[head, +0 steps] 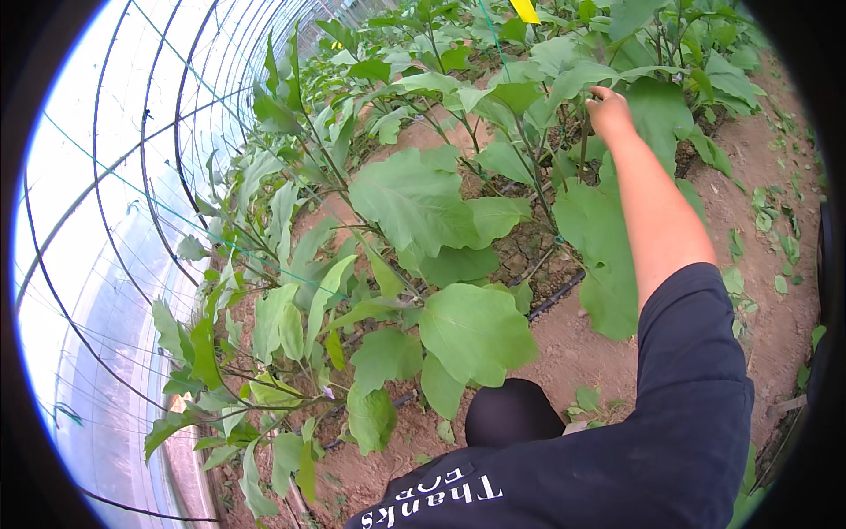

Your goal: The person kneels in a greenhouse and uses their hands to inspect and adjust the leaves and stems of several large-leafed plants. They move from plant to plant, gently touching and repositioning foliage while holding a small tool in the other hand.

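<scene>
My right hand (609, 114) reaches out to the upper right, among the leaves of an eggplant plant. Its fingers are bent beside an upright stem (583, 142), just under a long drooping leaf (581, 74). Whether they grip the stem or a leaf stalk cannot be made out. A broad green leaf (654, 116) hangs just right of the wrist, and another big leaf (598, 231) spreads below, left of the forearm. My left hand is out of view. Nearer to me, large eggplant leaves (477, 334) stand over the soil, with a small purple flower (328, 393) among them.
Black drip hose (556, 295) runs along the soil under the plants. Green twine (218, 241) slants across the left side. The hooped film wall (112, 317) of a greenhouse curves there. A yellow card (525, 10) hangs at the top. Plucked leaves (763, 210) litter the path.
</scene>
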### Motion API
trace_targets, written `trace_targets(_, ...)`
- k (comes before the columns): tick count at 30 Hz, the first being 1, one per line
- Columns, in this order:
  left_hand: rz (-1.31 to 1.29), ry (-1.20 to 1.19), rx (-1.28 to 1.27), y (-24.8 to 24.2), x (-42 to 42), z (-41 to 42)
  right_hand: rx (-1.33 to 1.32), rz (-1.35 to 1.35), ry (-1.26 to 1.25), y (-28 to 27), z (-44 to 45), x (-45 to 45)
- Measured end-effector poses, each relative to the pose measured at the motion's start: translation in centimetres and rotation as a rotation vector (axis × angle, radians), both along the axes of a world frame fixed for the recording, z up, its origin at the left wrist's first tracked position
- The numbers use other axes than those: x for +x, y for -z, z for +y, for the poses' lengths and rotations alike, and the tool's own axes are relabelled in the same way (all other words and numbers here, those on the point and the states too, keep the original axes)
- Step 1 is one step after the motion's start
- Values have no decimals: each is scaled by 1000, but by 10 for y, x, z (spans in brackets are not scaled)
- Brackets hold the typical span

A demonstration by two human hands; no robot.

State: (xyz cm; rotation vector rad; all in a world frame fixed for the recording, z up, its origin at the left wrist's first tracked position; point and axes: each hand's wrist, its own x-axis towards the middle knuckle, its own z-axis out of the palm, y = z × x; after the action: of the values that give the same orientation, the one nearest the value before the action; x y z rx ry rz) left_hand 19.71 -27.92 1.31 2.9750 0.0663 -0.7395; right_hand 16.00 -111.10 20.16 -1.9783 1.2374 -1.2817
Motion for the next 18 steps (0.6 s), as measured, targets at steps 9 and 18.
trace_targets(9, 19, -10, 20, -13, 16, -31, -47, 133, 105, -24, 4, 44)
trace_targets(18, 27, -36, 26, -17, 21, -37, -130, 161, 8, -26, -6, 91)
